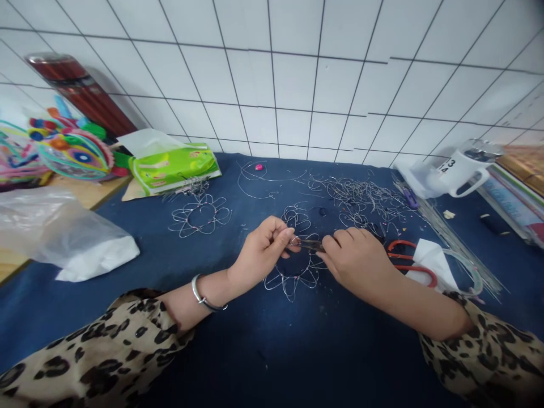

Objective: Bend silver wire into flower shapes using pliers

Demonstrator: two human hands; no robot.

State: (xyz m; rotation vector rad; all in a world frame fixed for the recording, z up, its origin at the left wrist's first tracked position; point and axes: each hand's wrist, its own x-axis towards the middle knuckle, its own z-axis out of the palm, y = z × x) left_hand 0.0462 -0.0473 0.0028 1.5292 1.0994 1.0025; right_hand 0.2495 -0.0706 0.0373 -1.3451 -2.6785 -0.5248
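Observation:
My left hand (264, 249) pinches the top of a silver wire flower (294, 273) that lies on the dark blue cloth (263, 340). My right hand (356, 258) is closed around a small dark plier-like tool (311, 245) whose tip meets the wire at my left fingertips. A silver bangle (203, 294) sits on my left wrist. A finished wire flower (199, 216) lies further left, and another wire flower (296, 218) lies just beyond my hands.
A heap of loose wire (361, 198) lies at the back right, with red-handled scissors (410, 262) and straight wire rods (454, 241) beside my right hand. A green tissue pack (174, 167), a plastic bag (63, 238), a white mug (463, 167) and colourful craftwork (63, 150) ring the cloth.

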